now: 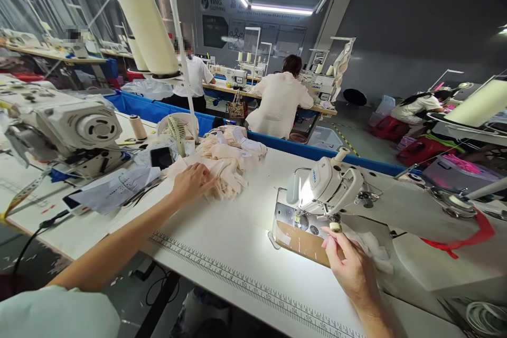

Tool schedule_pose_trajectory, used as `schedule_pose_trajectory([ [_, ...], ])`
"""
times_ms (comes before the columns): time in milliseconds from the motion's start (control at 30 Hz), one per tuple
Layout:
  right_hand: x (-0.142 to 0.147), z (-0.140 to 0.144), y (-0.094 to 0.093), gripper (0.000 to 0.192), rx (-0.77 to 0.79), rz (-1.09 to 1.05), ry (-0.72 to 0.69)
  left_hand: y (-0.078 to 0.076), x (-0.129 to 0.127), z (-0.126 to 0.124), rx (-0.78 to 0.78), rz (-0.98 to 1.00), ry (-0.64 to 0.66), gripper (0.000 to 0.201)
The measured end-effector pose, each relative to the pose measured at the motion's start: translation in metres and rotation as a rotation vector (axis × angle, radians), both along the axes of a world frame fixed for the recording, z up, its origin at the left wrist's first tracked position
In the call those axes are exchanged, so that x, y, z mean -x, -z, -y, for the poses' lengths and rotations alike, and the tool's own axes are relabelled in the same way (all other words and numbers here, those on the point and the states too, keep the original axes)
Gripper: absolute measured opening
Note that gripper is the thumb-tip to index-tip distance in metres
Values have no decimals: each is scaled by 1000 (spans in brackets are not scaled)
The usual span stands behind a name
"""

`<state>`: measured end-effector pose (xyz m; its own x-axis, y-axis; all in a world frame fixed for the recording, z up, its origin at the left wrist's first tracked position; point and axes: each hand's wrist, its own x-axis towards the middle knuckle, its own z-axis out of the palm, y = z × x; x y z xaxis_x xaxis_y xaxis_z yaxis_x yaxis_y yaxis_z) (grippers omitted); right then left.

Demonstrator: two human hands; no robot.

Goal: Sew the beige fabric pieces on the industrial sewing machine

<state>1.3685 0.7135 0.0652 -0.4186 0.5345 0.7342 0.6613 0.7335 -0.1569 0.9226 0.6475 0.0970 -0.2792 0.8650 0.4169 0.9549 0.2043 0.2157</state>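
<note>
My left hand [193,181] reaches across the white table [222,237] and rests on a pile of cream fabric pieces [222,161], fingers curled into the cloth. My right hand [348,264] lies by the white sewing machine [328,185], its fingers on a small white fabric piece [370,245] near the lit needle area. A brown cardboard guide [301,243] lies just left of that hand.
A second sewing machine [75,132], papers [119,187], a phone [161,157], a small fan [177,128] and thread cones [148,29] stand at the left. A ruler strip [245,285] lines the table's front edge. Other people sit at machines behind a blue bin [158,111].
</note>
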Motion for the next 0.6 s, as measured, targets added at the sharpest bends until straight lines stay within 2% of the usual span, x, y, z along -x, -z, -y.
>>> schedule_pose_trajectory([
  [167,-3,-2,2,27,13,3,22,1,3,2,12,55,15,21],
  [300,-2,-1,1,27,6,4,20,-10,21,11,-40,396,-7,23],
  [367,0,0,1,28,3,0,31,-24,30,9,-153,566,-36,26],
  [433,2,0,0,29,0,-1,37,-44,38,-1,-320,575,-56,25],
  [500,2,0,-1,30,-7,-1,26,-67,44,-21,-440,431,-52,22],
  [600,1,0,-3,31,-8,7,12,-95,45,-61,-470,179,-29,17],
])
